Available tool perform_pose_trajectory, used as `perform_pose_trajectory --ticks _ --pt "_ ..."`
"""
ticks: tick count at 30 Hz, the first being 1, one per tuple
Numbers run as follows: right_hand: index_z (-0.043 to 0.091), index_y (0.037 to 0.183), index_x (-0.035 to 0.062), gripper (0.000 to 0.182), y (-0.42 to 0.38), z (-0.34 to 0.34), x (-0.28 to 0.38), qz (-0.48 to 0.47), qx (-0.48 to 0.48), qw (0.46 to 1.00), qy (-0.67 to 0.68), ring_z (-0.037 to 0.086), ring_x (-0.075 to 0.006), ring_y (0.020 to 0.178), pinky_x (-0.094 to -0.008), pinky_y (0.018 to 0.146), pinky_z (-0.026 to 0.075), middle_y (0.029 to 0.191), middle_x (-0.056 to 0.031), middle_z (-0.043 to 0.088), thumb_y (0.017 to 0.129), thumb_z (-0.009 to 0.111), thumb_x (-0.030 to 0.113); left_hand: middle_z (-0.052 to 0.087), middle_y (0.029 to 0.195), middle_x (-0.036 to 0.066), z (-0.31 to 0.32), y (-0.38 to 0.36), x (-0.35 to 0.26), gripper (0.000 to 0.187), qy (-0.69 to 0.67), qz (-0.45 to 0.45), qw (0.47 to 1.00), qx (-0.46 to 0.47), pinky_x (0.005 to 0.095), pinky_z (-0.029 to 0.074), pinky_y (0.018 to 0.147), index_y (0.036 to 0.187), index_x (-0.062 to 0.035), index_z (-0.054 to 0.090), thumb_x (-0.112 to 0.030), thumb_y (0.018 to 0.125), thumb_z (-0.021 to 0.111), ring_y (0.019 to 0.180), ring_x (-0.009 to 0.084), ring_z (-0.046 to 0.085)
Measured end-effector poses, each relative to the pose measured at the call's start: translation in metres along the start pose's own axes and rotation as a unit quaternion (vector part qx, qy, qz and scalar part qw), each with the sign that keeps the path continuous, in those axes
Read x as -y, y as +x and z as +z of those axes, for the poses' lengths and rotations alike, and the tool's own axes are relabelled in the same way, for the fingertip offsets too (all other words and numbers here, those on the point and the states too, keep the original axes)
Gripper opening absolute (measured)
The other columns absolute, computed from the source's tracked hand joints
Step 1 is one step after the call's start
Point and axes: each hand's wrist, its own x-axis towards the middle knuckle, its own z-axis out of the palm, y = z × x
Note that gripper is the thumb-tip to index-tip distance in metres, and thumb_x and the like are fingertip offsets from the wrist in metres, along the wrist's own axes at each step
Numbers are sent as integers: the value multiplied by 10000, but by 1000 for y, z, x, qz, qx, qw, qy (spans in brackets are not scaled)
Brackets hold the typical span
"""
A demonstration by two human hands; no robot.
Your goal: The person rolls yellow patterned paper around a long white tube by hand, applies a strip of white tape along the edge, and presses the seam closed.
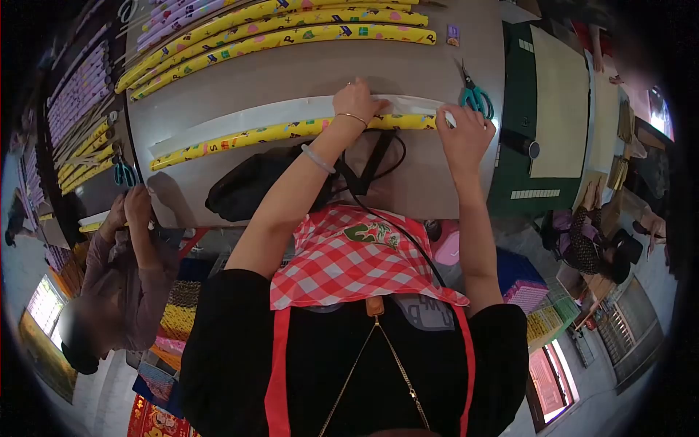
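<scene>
A long roll of yellow patterned paper [240, 138] lies crosswise on the table, with a white strip of its paper [247, 116] unrolled along the far side. My left hand [354, 100] is closed and presses down on the white strip and the roll near the middle. At the roll's right end my right hand [467, 138] is closed in a pinch. A small white thing [450, 119] shows at its thumb, too small to name. Teal-handled scissors [476, 98] lie just beyond my right hand.
Finished yellow rolls [291, 40] lie along the far side. A small purple packet [453, 34] is beside them. A black bag [251, 182] with a strap lies near me. To the right is a green cutting mat [513, 87]. A co-worker's hands [131, 207] are at the left.
</scene>
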Motion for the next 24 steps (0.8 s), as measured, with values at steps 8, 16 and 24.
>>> perform_pose_trajectory --ticks 8,16,24 --pt "631 770 149 126 -3 18 -13 19 5 1000 -1 535 -190 737 -360 725 305 742 -4 588 736 594 264 627 806 164 -1 1 -1 608 -22 -21 1000 3 353 504 660 912 -10 525 -473 575 729 779 285 620" --pt "644 786 164 137 4 27 -15 61 45 997 -9 539 -195 754 -369 742 308 758 -4 603 730 590 276 629 829 151 -6 1 -3 577 -20 -40 999 12 355 500 673 891 -26 545 -466 570 735 798 285 616" --pt "648 784 165 142 6 35 -17 60 50 997 -17 548 -194 763 -355 731 317 770 1 621 723 591 279 630 878 130 -10 5 -6 598 -13 -63 997 32 348 495 709 916 -38 566 -482 555 739 842 270 610"
